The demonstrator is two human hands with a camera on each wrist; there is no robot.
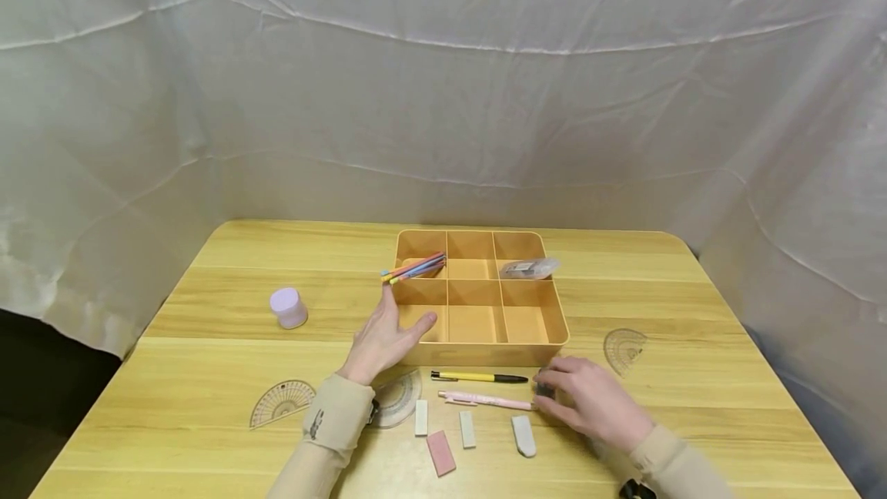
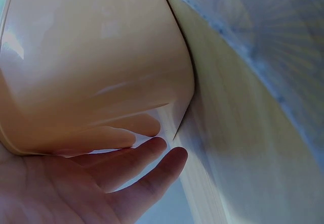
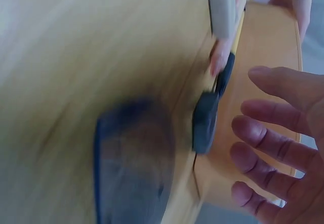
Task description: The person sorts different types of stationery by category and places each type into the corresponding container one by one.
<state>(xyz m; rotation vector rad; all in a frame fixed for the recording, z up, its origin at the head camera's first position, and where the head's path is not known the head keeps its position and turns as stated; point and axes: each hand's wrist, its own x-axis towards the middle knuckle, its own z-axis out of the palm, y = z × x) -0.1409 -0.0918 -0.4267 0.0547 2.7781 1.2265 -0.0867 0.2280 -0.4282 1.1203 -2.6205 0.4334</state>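
An orange six-compartment organizer box (image 1: 464,353) stands on the table. My left hand (image 1: 383,337) lies at its front left corner, thumb stretched over the front left compartment; in the left wrist view its fingers (image 2: 147,171) extend along the outer wall. My right hand (image 1: 599,399) is near the box's front right corner, beside a small dark block (image 3: 205,123). The right wrist view shows its fingers spread, with a gap to the block. A yellow and black pen (image 1: 478,377) and a pink pen (image 1: 485,400) lie in front of the box.
Colored pencils (image 1: 419,268) lean in the back left compartment; a clear-wrapped packet (image 1: 530,269) lies across the back right. Nearer are a pink eraser (image 1: 441,453) and pale erasers (image 1: 523,436). Clear protractors (image 1: 282,403) lie on both sides. A lilac jar (image 1: 288,308) stands left.
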